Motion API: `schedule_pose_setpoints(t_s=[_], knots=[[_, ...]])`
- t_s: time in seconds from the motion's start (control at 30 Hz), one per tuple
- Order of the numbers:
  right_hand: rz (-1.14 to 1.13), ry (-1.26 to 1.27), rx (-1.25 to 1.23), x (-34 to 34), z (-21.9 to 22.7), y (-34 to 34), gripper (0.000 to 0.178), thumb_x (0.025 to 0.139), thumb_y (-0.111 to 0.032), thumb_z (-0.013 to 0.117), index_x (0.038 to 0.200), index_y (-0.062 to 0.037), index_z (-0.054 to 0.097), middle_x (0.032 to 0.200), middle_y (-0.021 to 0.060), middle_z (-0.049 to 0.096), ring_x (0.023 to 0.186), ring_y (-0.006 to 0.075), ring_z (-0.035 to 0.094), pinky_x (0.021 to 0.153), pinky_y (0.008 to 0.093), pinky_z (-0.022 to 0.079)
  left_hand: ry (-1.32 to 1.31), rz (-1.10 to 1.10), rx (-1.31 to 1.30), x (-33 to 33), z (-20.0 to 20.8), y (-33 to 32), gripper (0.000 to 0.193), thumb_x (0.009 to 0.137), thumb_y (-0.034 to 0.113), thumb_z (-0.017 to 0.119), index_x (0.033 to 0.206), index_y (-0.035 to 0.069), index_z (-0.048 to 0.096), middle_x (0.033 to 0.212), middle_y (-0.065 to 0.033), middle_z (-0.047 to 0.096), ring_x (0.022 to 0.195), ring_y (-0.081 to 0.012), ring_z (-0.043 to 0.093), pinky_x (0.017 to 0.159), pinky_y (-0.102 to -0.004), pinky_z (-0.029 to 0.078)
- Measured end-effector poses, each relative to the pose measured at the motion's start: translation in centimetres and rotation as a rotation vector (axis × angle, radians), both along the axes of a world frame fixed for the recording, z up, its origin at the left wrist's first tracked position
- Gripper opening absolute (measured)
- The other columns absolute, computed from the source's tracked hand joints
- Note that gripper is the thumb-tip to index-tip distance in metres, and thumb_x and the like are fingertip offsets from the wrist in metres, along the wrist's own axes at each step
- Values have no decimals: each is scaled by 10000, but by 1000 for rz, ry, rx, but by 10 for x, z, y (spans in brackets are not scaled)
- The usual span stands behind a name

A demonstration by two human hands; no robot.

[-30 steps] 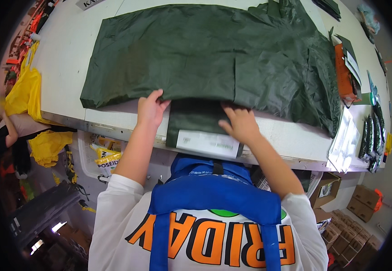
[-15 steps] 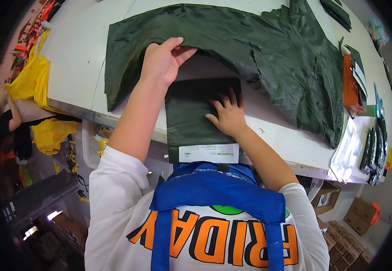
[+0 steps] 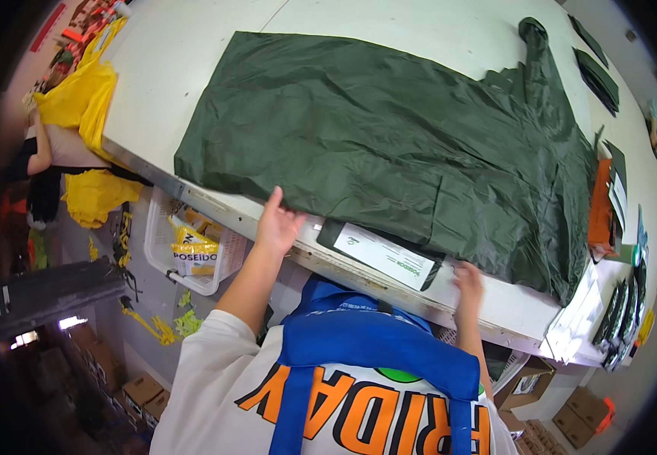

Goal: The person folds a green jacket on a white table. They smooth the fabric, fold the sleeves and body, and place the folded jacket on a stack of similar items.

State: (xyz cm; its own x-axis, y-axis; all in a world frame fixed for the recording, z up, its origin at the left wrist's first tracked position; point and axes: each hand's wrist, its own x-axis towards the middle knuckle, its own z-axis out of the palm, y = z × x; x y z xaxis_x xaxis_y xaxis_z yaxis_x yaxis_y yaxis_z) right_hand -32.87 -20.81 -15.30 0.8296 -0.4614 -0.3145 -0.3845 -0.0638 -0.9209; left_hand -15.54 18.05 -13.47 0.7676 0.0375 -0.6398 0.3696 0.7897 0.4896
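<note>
A dark green, thin waterproof garment [image 3: 328, 121] lies spread over the white table, its surface creased. Under its near edge sits a flat dark green pouch with a white printed label [image 3: 385, 256]; only the label end sticks out and the garment hides the rest. My left hand [image 3: 279, 224] is at the garment's near edge, left of the label, fingers apart and one fingertip against the fabric. Close to the label's right end is my right hand [image 3: 468, 290], beside the garment's edge; motion blurs its fingers.
A white basket [image 3: 219, 273] with yellow packages hangs below the table edge at left. Yellow fabric [image 3: 86, 106] lies at the table's left end, near another person's arm [image 3: 39, 148]. At right are an orange box [image 3: 600, 205], papers [image 3: 573, 318] and several dark packages [image 3: 622, 303].
The garment's near edge has come down over the pouch, and my left hand no longer holds it up. My right hand has moved off the pouch toward the table's front edge.
</note>
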Motion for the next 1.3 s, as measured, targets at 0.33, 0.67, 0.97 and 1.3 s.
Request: schedule_pose_setpoints(t_s=[0.33,0.67,0.97,1.3], knots=[[-1093,16,598,31,-15,-182,342,829,-397,706,686,-157,509,542,-64,480,432,75,401,409,217,261,189,346,228,97,-27,95,432,877,169,629,1262,35,489,1289,-130,524,1147,-328,520,1000,-506,409],[-939,47,298,-45,65,-124,438,820,-359,726,587,-196,392,422,-82,263,333,61,242,334,227,181,89,258,177,66,-35,232,436,945,156,499,1338,-3,401,1385,-160,440,1254,-319,436,1077,-499,333],[-437,411,-1029,-101,31,-140,938,686,-500,784,1255,138,398,1172,290,512,1084,363,504,957,425,385,-939,-804,1745,81,28,31,539,851,272,634,1339,119,462,1377,-182,415,1286,-355,377,1077,-493,272],[20,162,-993,-118,60,-190,399,849,-163,566,1241,-104,532,1266,101,548,1287,291,418,1062,400,307,-908,-1231,2153,81,-17,-58,510,920,370,511,1405,267,392,1462,-144,305,1350,-380,257,1118,-520,185]])
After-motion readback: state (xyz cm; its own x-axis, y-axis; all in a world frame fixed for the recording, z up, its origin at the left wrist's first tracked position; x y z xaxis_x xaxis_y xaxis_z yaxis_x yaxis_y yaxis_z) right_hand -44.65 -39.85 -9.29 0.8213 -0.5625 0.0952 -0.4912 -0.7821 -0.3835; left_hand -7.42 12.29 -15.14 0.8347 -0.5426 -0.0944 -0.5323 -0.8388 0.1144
